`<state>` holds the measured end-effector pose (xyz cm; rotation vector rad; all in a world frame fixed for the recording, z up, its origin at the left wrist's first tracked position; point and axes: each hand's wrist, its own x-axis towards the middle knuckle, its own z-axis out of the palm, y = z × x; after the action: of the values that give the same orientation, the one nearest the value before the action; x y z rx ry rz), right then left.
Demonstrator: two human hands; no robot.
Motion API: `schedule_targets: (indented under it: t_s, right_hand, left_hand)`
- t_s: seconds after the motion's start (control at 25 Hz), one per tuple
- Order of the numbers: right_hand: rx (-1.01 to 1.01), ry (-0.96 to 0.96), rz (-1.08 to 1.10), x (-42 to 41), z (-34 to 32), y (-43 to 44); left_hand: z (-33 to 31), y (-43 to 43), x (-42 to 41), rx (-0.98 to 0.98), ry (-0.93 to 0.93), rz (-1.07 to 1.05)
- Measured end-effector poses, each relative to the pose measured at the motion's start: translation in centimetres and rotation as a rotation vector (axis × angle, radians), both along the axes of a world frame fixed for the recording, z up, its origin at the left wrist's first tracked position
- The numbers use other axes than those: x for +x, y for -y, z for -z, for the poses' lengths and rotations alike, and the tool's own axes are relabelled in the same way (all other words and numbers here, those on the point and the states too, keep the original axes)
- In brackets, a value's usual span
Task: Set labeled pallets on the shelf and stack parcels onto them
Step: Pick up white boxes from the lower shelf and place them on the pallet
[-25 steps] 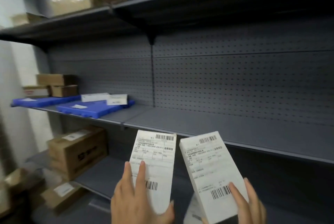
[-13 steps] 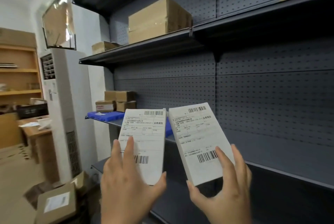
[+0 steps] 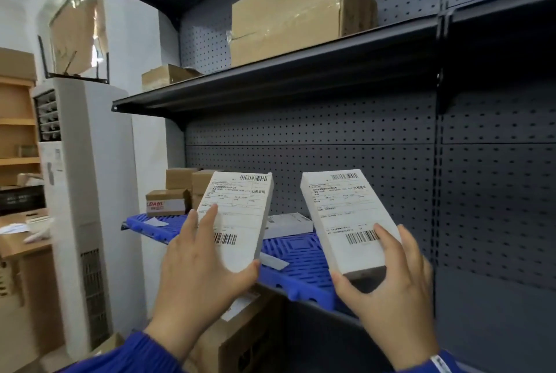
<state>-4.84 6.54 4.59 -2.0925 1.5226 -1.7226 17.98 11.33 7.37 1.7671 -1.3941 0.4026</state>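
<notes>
My left hand [image 3: 197,264] grips a white parcel [image 3: 240,213] with barcode labels by its lower end, held upright. My right hand [image 3: 391,288] grips a second white labelled parcel [image 3: 346,219] the same way, tilted slightly left. Both are raised in front of a blue pallet [image 3: 301,258] lying on the grey middle shelf [image 3: 493,297]. A flat white parcel [image 3: 288,223] and a white label slip [image 3: 272,261] lie on that pallet. A second blue pallet [image 3: 141,223] further left carries small brown boxes [image 3: 180,189].
The upper shelf [image 3: 270,71] holds a large cardboard box [image 3: 288,8] and a smaller one [image 3: 165,76]. Cardboard boxes [image 3: 240,339] sit on the level below. A white floor air conditioner [image 3: 84,192] stands left, with a wooden desk [image 3: 21,240] beyond.
The view has swung left and moved closer to the blue pallets. Both parcels now sit higher and further apart, directly in front of the near pallet.
</notes>
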Motion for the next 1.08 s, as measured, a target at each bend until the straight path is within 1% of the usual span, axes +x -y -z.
schedule_targets:
  t_s: [0.16,0.32,0.56,0.64,0.8,0.96,1.08]
  right_hand:
    - [0.127,0.003,0.072,1.6,-1.5,5.2]
    - [0.237,0.004,0.204,2.7,-1.8,10.9]
    - [0.447,-0.053,0.325,4.7,-1.6,18.1]
    - [0.482,-0.051,0.362,5.1,-1.2,19.1]
    - [0.579,-0.090,0.398,5.3,-0.2,20.0]
    - [0.586,-0.145,0.407,5.3,0.5,20.2]
    - [0.627,-0.168,0.396,5.2,0.3,20.3]
  left_hand:
    - [-0.3,8.6,5.7,0.055,0.006,0.130]
    - [-1.6,17.9,10.2,0.148,0.068,0.300]
    - [-2.8,31.6,13.6,0.462,0.176,0.609]
    - [-2.2,34.0,13.5,0.526,0.198,0.696]
    - [-0.6,36.9,13.2,0.592,0.178,0.832]
    - [0.3,38.2,13.0,0.632,0.198,0.887]
    - [0.4,38.4,13.3,0.682,0.223,0.877]
